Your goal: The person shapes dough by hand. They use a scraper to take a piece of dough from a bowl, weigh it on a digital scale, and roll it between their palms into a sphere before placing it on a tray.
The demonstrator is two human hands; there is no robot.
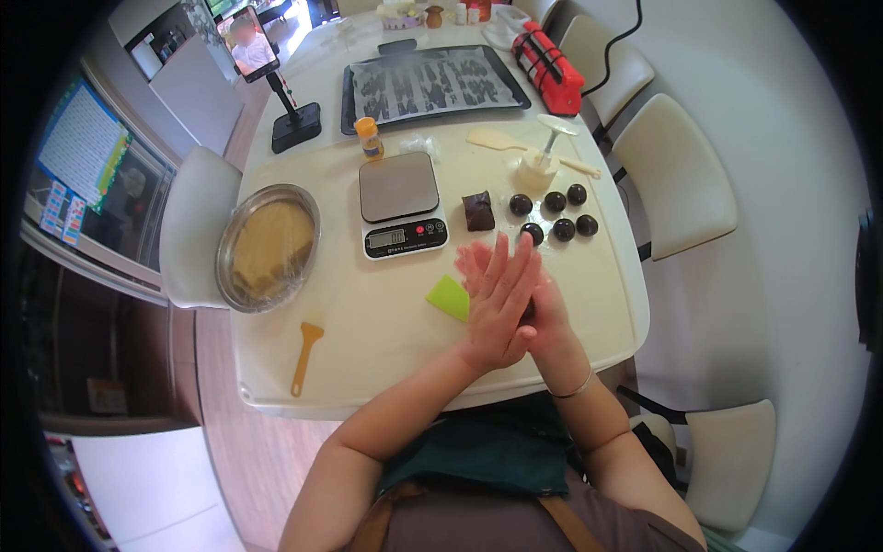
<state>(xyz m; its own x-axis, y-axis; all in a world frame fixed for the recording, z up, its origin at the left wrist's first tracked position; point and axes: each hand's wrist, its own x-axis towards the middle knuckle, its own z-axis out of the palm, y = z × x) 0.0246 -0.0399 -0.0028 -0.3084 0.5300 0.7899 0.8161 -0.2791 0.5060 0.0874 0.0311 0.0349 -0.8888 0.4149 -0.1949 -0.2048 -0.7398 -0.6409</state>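
Observation:
My left hand (498, 303) lies palm to palm over my right hand (552, 310), with a dark ball (528, 310) pressed between them, only partly visible. Beyond my fingers sit several glossy dark balls (563, 230) and a wrapped-looking dark block (478, 211). A kitchen scale (399, 186) stands left of the block, its display lit. Partly under my left hand is a green plastic scraper (450, 297). At the left, a steel bowl (222, 265) holds yellow dough (272, 238) under clear film. A white plunger mould (539, 169) stands behind the balls.
A baking tray lined with paper (428, 86) lies at the back, beside a red cylindrical case (550, 69). Also on the table are a phone stand (296, 126), an orange-capped jar (370, 140), a cream spatula (493, 139) and a tan scraper (304, 357). Chairs (672, 176) flank the table.

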